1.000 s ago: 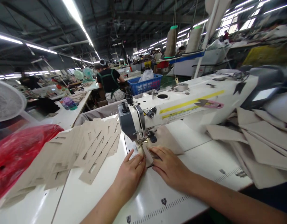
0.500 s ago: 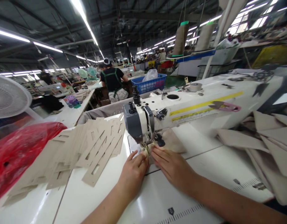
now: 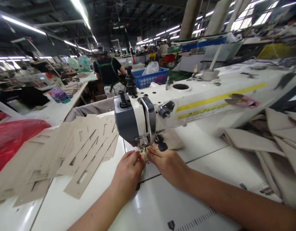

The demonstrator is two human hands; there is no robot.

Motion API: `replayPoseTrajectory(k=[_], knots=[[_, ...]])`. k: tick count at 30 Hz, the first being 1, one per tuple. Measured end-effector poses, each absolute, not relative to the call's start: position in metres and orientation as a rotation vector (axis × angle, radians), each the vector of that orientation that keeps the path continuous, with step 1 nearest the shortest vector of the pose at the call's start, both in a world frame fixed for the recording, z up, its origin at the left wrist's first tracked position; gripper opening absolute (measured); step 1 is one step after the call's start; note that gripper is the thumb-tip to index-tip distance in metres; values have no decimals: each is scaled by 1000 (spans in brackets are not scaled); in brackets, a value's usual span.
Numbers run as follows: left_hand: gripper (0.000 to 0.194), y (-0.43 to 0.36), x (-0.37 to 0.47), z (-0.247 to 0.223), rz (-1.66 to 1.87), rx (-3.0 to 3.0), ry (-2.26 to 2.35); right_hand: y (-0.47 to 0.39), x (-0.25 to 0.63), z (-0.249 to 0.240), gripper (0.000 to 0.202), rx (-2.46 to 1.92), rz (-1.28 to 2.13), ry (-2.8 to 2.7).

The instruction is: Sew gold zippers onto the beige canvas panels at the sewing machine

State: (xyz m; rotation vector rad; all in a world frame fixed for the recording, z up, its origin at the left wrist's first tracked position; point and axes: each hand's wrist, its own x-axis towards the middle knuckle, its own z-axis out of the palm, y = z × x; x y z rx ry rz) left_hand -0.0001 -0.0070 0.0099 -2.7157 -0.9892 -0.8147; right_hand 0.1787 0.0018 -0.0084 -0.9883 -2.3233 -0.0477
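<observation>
Below centre, your left hand (image 3: 129, 168) now curls its fingers, forefinger no longer raised; your right hand (image 3: 169, 164) extends its fingers together. You can't tell whether either pinches the beige fabric (image 3: 173, 140), right of centre beside the sewing machine (image 3: 134, 120).

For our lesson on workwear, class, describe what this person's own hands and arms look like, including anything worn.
The left hand and right hand are ungloved, with no ring visible. Both forearms are bare: no sleeve, watch or bracelet shows.
</observation>
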Motion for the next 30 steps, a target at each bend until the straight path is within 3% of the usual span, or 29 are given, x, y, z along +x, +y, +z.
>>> replayPoseTrajectory(k=[11, 20, 30], knots=[[19, 1, 1, 6, -832, -2726, -1079, 10, 179, -7, 17, -1055, 50, -2296], [23, 3, 1, 5, -799, -2671, -1127, 11, 177, -7, 28, -1055, -1, -2319], [20, 6, 2, 6, -828, -2663, -1104, 14, 178, -9, 26, -1048, -6, -2328]])
